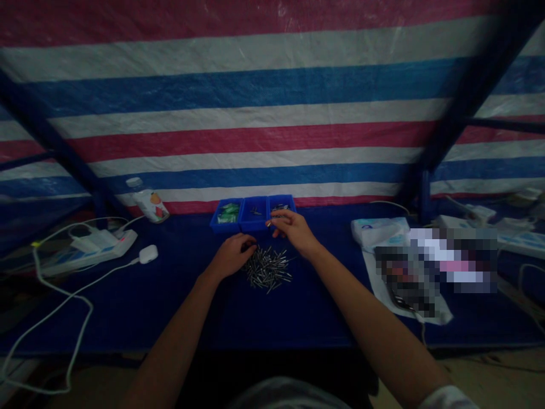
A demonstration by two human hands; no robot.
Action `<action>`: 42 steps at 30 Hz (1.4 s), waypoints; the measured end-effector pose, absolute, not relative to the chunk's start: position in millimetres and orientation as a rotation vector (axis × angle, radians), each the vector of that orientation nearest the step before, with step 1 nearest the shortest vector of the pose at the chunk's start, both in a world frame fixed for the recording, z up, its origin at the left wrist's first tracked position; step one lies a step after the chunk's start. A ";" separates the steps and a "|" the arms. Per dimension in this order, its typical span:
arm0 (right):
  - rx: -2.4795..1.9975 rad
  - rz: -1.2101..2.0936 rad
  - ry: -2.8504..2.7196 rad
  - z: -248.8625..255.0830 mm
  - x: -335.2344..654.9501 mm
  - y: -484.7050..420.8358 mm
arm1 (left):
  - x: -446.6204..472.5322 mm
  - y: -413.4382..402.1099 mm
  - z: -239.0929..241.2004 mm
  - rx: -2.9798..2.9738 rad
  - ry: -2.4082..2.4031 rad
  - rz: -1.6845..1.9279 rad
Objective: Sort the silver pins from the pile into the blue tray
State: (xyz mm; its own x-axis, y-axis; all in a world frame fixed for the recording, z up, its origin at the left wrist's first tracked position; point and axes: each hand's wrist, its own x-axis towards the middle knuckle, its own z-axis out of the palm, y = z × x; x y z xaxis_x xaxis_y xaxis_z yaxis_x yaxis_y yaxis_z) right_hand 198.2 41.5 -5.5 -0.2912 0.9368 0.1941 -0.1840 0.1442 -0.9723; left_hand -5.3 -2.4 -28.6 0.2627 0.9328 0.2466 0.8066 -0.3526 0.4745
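A pile of small metal pins lies on the dark blue table. My left hand rests at the pile's left edge with fingers curled; what they hold is hidden. My right hand hovers by the right-most of three joined blue bins, pinching a small metal pin at its fingertips. The left bin holds green pieces; the other two hold a few dark metal bits.
A plastic bottle stands at the back left. A white power strip with cables and a white adapter lie left. White bags and packets sit right. A striped tarp hangs behind.
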 end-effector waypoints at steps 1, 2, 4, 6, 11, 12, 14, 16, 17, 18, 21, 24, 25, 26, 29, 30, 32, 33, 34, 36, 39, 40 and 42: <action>-0.822 1.383 -1.324 -5.2 198.8 41.9 | -5.3 -2.6 -28.1 2.285 1.617 0.715; -0.847 1.391 -1.269 -5.1 199.3 42.4 | -5.2 -2.9 -27.7 2.291 1.622 0.709; -0.909 1.400 -1.175 -5.4 200.7 43.6 | -5.1 -3.5 -27.1 2.301 1.625 0.697; -0.991 1.406 -1.103 -6.2 202.3 45.0 | -5.1 -3.7 -27.3 2.299 1.629 0.703; -1.155 1.432 -0.997 -7.5 204.6 47.7 | -6.0 -1.9 -30.8 2.313 1.626 0.711; -1.174 1.436 -0.994 -7.4 204.5 47.8 | -6.4 -1.2 -31.7 2.325 1.611 0.705; -1.206 1.429 -1.019 -7.1 203.8 47.3 | -7.3 0.2 -33.4 2.354 1.575 0.697; -1.212 1.404 -1.077 -7.1 202.3 45.8 | -8.1 1.5 -35.0 2.381 1.548 0.696; -1.206 1.385 -1.114 -7.2 201.2 44.7 | -8.3 2.2 -35.8 2.390 1.537 0.698; -1.194 1.362 -1.155 -7.3 200.0 43.5 | -8.4 2.8 -36.4 2.397 1.530 0.700; -1.155 1.295 -1.277 -8.4 195.6 40.1 | -8.7 5.0 -37.7 2.411 1.527 0.697; -1.131 1.264 -1.363 -10.4 191.6 39.0 | -9.6 7.1 -37.3 2.421 1.536 0.671; -1.129 1.260 -1.381 -11.3 190.7 39.4 | -10.2 7.6 -36.8 2.422 1.537 0.661; -1.127 1.255 -1.397 -12.4 190.0 40.1 | -10.9 8.0 -36.2 2.422 1.539 0.651; -1.127 1.241 -1.434 -16.7 188.8 43.0 | -13.9 8.2 -34.6 2.424 1.543 0.624; -1.129 1.233 -1.452 -18.4 188.5 43.8 | -15.1 8.1 -34.3 2.429 1.532 0.618; -1.140 1.195 -1.515 -21.6 187.7 44.3 | -17.3 8.1 -34.0 2.445 1.493 0.608; -1.147 1.152 -1.566 -22.9 187.2 43.8 | -18.1 8.2 -34.0 2.454 1.473 0.599; -1.157 1.089 -1.626 -24.0 186.6 42.7 | -18.8 8.4 -34.0 2.463 1.461 0.586; -1.172 0.923 -1.767 -25.5 185.4 39.1 | -19.4 8.8 -34.0 2.481 1.453 0.550; -1.117 0.677 -2.022 -27.7 184.2 32.5 | -18.7 9.3 -33.6 2.531 1.456 0.502; -1.070 0.605 -2.115 -28.8 183.9 30.8 | -18.3 9.3 -33.3 2.547 1.458 0.496; -0.965 0.481 -2.274 -31.3 183.1 28.4 | -17.3 8.9 -32.3 2.553 1.471 0.506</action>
State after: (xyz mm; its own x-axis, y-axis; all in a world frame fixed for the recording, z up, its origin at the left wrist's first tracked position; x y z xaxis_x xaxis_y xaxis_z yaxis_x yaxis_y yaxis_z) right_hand 183.1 28.4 -31.3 -0.5449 0.7393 0.3956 0.5160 0.6676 -0.5368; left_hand -17.3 8.9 -32.3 0.4614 0.8613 0.2129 0.8100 -0.5068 0.2951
